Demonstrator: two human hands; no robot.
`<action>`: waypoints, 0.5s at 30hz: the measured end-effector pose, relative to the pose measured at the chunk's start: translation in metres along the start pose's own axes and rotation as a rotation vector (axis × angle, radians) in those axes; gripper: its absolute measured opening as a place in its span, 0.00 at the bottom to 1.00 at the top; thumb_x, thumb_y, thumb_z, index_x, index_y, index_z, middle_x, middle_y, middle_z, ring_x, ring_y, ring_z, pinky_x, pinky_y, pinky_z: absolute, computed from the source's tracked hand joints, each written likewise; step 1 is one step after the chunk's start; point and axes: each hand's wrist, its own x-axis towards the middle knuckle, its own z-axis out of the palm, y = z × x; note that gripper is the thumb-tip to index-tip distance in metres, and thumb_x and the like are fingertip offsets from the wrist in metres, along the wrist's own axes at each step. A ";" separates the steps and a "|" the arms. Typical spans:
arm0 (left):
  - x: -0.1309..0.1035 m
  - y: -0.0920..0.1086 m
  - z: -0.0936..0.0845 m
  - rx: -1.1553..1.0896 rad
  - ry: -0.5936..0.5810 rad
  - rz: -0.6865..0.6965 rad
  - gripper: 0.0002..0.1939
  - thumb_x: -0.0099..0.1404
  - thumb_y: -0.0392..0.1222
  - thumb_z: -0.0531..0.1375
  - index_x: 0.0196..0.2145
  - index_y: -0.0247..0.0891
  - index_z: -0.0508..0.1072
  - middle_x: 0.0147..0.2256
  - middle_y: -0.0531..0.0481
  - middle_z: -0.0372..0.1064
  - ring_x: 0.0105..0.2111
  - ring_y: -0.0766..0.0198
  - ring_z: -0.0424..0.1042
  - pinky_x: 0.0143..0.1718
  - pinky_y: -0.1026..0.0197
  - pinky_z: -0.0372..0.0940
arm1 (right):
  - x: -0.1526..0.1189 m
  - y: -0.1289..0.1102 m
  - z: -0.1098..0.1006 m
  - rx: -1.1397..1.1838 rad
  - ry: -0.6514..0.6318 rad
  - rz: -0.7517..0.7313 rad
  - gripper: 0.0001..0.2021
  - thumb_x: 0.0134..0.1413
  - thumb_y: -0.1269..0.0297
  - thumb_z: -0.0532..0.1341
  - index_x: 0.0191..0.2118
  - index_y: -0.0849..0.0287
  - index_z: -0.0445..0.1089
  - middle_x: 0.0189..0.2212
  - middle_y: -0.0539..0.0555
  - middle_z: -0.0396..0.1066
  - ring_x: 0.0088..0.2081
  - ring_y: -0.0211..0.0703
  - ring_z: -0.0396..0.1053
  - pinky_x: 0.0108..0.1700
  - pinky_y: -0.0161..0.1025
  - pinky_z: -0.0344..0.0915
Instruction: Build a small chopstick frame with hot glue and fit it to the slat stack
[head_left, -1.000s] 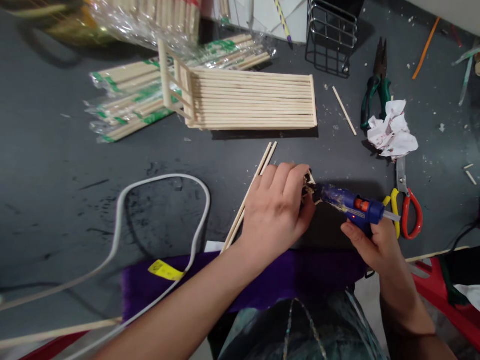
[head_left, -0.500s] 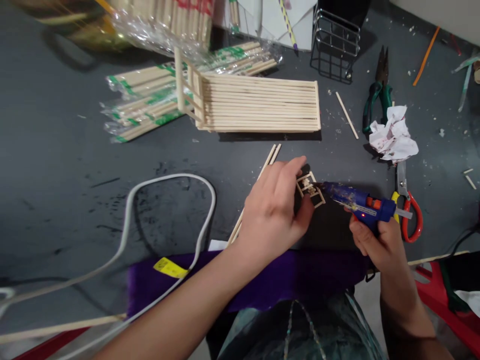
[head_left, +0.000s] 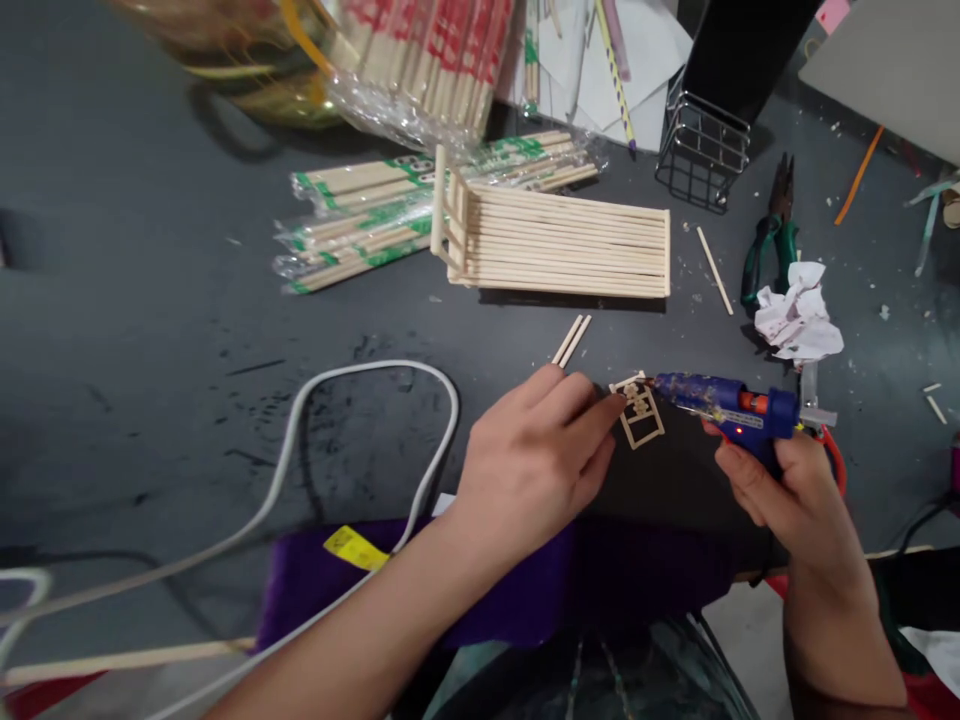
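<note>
My right hand (head_left: 780,485) is wrapped round a blue glue gun (head_left: 724,405), its nozzle pointing left at the top edge of a small wooden frame (head_left: 643,432). Small pale pieces sit inside that frame. My left hand (head_left: 536,450) is at the frame's left side, fingers pressed together with the fingertips touching its upper left part. Two thin sticks (head_left: 574,340) stick out above my left hand. Behind lies a larger structure of joined sticks (head_left: 566,245), with an upright end at its left.
Wrapped chopsticks (head_left: 360,215) lie behind on the left. At the right are pliers (head_left: 771,240), crumpled paper (head_left: 799,315) and partly hidden red-handled scissors (head_left: 836,462). A wire basket (head_left: 705,140) stands at the back. A white cable (head_left: 292,440) loops at the left.
The view has shifted. The small frame is turned and lies flatter, and my left fingers have closed in at its upper left. The nozzle has moved to the frame's top edge.
</note>
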 end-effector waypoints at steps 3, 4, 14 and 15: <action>0.001 0.000 -0.002 -0.010 -0.019 0.023 0.13 0.70 0.32 0.54 0.44 0.35 0.78 0.30 0.47 0.70 0.30 0.60 0.65 0.30 0.58 0.64 | 0.009 -0.008 -0.010 0.026 -0.057 0.056 0.19 0.63 0.48 0.63 0.45 0.60 0.77 0.13 0.43 0.57 0.15 0.35 0.56 0.18 0.35 0.54; 0.002 0.000 -0.002 -0.012 -0.024 0.031 0.13 0.70 0.32 0.54 0.43 0.35 0.78 0.30 0.47 0.70 0.30 0.60 0.65 0.30 0.58 0.65 | 0.013 -0.012 -0.015 0.028 -0.082 0.075 0.19 0.62 0.47 0.63 0.44 0.60 0.77 0.13 0.43 0.56 0.14 0.35 0.55 0.18 0.35 0.54; -0.001 -0.002 0.000 -0.019 -0.006 0.045 0.12 0.68 0.30 0.54 0.43 0.35 0.77 0.29 0.48 0.69 0.30 0.57 0.66 0.31 0.55 0.67 | 0.046 -0.041 -0.036 0.001 -0.306 0.235 0.25 0.59 0.38 0.61 0.28 0.56 0.64 0.11 0.42 0.55 0.14 0.31 0.50 0.16 0.33 0.45; -0.001 -0.002 0.001 -0.021 0.002 0.046 0.12 0.69 0.31 0.54 0.43 0.34 0.77 0.29 0.48 0.69 0.30 0.57 0.66 0.30 0.55 0.67 | 0.047 -0.042 -0.036 0.004 -0.327 0.256 0.25 0.59 0.37 0.61 0.28 0.56 0.63 0.11 0.42 0.55 0.14 0.31 0.50 0.16 0.33 0.45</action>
